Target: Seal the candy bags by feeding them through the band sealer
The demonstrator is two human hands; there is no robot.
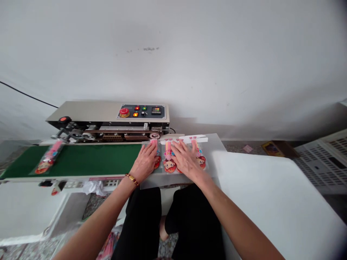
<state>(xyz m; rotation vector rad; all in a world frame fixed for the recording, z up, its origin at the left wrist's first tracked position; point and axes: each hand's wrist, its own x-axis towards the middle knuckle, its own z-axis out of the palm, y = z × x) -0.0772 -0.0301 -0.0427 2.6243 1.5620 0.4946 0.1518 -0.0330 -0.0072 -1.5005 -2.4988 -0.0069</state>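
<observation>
My left hand (pixel 145 161) lies with fingers stretched over a clear plastic bag (pixel 157 163) at the right end of a green conveyor belt (pixel 103 159). Beside it, my right hand (pixel 186 159) rests flat and spread across the row of bags. Between the hands shows a bag with a red-haired cartoon face (pixel 169 165) and pink-yellow sticks. Another such bag (pixel 201 161) pokes out to the right of my right hand. What lies directly beneath both palms is hidden. White flaps (pixel 193 138) stick up at the bags' far ends.
A sealing machine (pixel 94 110) with a red stop button (pixel 124 112) and lit display runs behind the belt. A filled bag (pixel 48 158) lies at the belt's left. On the right are a white table (pixel 260 195) and plastic crates (pixel 322 166). A white wall stands behind.
</observation>
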